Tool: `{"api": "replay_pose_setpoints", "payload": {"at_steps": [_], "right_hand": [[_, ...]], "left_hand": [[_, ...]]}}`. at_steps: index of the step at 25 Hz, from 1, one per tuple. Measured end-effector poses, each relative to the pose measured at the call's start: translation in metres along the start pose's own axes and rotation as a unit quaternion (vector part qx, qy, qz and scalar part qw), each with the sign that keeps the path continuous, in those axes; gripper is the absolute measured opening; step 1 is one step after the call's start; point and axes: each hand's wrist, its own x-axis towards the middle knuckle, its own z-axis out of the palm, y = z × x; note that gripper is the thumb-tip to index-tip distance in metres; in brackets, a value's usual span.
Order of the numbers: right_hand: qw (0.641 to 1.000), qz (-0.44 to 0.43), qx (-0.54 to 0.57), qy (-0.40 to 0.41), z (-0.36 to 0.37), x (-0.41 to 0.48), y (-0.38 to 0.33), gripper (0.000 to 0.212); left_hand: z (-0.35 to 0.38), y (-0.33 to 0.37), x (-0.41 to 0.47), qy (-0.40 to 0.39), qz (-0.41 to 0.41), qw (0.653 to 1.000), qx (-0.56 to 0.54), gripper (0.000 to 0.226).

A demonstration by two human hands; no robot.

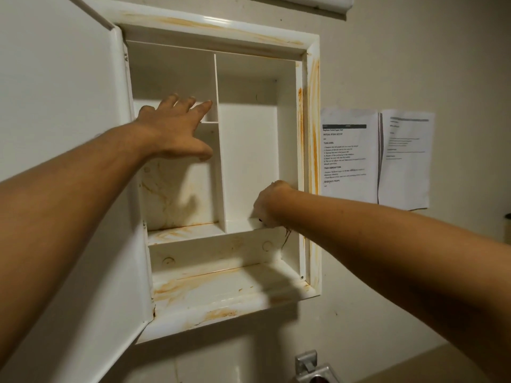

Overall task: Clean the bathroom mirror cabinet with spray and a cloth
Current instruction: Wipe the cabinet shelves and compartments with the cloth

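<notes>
Left arm extended up and forward; left hand (177, 128) released, fingers straight and spread, tips at the upper-left compartment beside the divider (219, 150). Right arm reaches in from the right; right hand (272, 203) knuckles-out at the lower right corner of the tall compartment, fingers turned away, grip cannot be told. Cabinet (311, 134) recessed in the wall, door (55, 106) swung fully left. Orange stains on frame, shelf (188, 232) and bottom ledge. Papers (351, 153) on the wall just right of the frame.
</notes>
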Motion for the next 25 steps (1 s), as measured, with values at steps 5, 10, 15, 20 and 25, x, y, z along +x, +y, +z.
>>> {"api": "replay_pose_setpoints", "payload": {"at_steps": [5, 10, 15, 20, 25], "right_hand": [[0.998, 0.014, -0.028, -0.056, -0.006, -0.019, -0.008, 0.011], [0.982, 0.017, 0.168, -0.089, -0.050, -0.065, 0.036, 0.020], [0.947, 0.063, 0.249, 0.191, -0.028, -0.053, 0.024, 0.030], [0.955, 0.111, 0.258, 0.092, 0.010, -0.033, -0.018, 0.015], [0.850, 0.041, 0.503, 0.150, -0.015, -0.048, -0.058, 0.018]], "left_hand": [[0.002, 0.001, -0.002, -0.003, 0.001, 1.000, 0.001, 0.121], [0.000, 0.000, -0.001, -0.004, 0.003, 1.000, -0.001, 0.120], [-0.001, 0.001, 0.000, -0.006, 0.003, 1.000, -0.007, 0.119], [-0.001, 0.000, -0.003, -0.016, -0.002, 1.000, -0.008, 0.118], [-0.004, -0.002, -0.003, -0.019, 0.003, 1.000, -0.008, 0.116]]}}
